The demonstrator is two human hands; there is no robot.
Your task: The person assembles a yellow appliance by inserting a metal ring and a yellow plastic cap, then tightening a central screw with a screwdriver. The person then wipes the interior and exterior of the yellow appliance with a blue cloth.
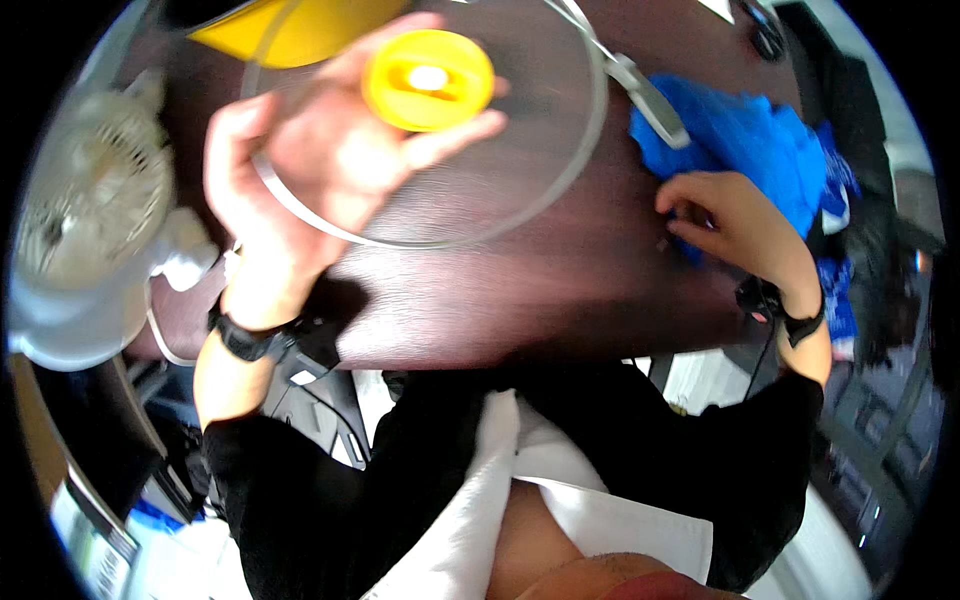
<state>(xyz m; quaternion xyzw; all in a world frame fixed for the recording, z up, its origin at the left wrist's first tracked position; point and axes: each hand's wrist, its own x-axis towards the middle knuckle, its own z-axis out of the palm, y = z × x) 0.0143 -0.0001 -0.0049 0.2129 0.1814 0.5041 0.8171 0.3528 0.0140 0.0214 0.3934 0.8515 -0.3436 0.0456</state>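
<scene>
My left hand is palm up and holds a round clear glass lid with a thin metal rim and a yellow knob in the middle. Most of the palm shows through the glass, and the thumb lies by the lid's left edge. Blur hides exactly how the fingers meet it. My right hand hangs over the right side of the table, fingers loosely curled and the thumb a little apart, with nothing visible in it. Just beyond it lies a crumpled blue cloth or bag. A grey handle rests across that blue material.
A dark reddish-brown table spans the middle. On its left stands a whitish fan-like appliance with a grille. A yellow object is at the far left. At the far right lies a small black object. Black straps circle both my wrists.
</scene>
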